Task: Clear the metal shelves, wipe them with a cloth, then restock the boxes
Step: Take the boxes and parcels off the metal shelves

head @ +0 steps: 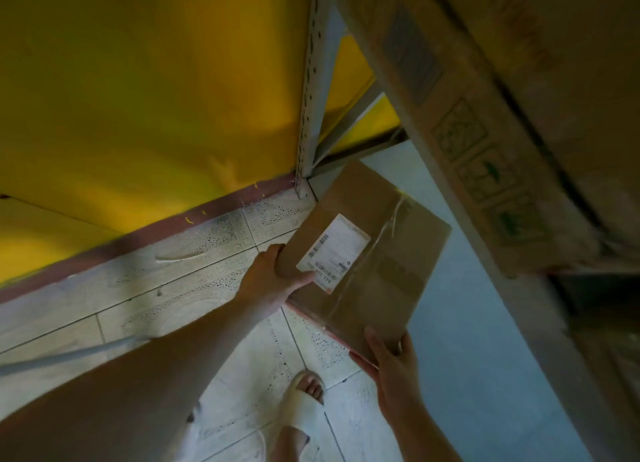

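Cardboard box (pixel 374 264), label (pixel 334 250) up, hangs partly over the pale blue bottom shelf (pixel 460 323), by the perforated upright (pixel 306 115). Your left hand (pixel 270 278) grip is clamped on its left edge, your right hand (pixel 393 364) grip on its near corner. Larger box (pixel 485 122) sits higher up, at right.

Big carton (pixel 502 132) blurred, cut by the top and right edges; the box's (pixel 384 274) label (pixel 334 250) print too small to read.

We hold a taped cardboard box (pixel 367 253) over the pale blue shelf (pixel 460 323). Our left hand (pixel 268 278) grips its near-left corner. Our right hand (pixel 391 361) grips its near edge.
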Tool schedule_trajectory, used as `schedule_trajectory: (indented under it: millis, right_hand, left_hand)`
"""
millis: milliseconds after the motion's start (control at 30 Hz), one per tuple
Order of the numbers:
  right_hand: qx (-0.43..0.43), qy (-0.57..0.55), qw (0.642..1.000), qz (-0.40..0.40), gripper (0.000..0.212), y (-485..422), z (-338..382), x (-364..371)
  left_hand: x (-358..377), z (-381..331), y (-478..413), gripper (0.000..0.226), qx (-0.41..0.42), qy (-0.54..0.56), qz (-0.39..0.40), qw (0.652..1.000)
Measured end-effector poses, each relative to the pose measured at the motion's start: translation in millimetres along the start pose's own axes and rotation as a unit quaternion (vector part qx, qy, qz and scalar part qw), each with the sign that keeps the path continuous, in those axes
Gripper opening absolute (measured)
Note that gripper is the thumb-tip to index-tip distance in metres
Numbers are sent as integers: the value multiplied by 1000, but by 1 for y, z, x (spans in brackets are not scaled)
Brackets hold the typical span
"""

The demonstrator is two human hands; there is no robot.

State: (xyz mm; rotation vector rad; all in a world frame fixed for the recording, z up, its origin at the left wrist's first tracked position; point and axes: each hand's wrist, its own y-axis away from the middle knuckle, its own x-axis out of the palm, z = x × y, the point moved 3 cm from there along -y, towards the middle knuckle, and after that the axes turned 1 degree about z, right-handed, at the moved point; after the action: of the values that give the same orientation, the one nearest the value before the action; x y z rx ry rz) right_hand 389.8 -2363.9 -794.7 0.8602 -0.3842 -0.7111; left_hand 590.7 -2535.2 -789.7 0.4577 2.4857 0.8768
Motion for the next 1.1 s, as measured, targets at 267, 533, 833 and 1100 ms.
schedule_trajectory:
  millis: [267,533,833,1100]
  right_hand:
    - [-39,34,999,0,59,129,-5,2]
    - [15,-32,996,-78,61,280,-114,-9]
    - [10,-192,954,-232,63,418,-200,-112]
    - [-16,-342,879,-332,52,527,-296,-218]
  left_hand:
    - [-54,2,126,77,31,-10,21,999]
    - [-83,55,237,70,54,-97,127,986]
    - [19,53,351,54,125,-202,280,930]
    - [153,80,478,56,205,-294,399,844]
